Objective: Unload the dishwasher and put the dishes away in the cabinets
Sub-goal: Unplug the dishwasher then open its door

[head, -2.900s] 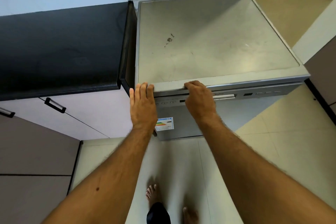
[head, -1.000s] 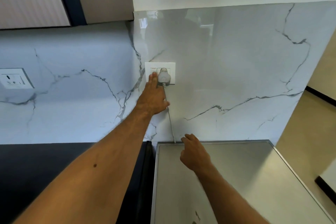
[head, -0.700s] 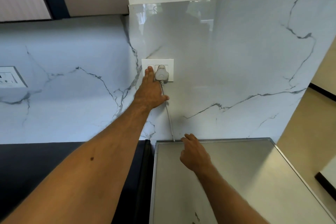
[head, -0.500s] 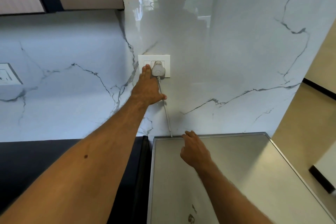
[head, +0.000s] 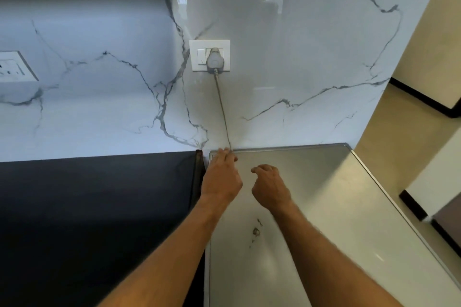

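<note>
We see both forearms reaching over dishwasher [head: 311,207] top: flat brushed steel sheet, scuff mark near middle, raised rim. Left hand [head: 220,177] lies fingers extended toward back left corner, holding nothing. Right hand [head: 270,185] hovers beside it, fingers loosely curled, nothing held. Black matte desk [head: 94,207] adjoins on left. Behind: glossy white marble wall [head: 299,70], grey veins. White socket plate [head: 209,55], rounded plug [head: 214,60] in it, thin grey cord [head: 223,112] dropping behind dishwasher. Second socket [head: 15,66] far left.
</note>
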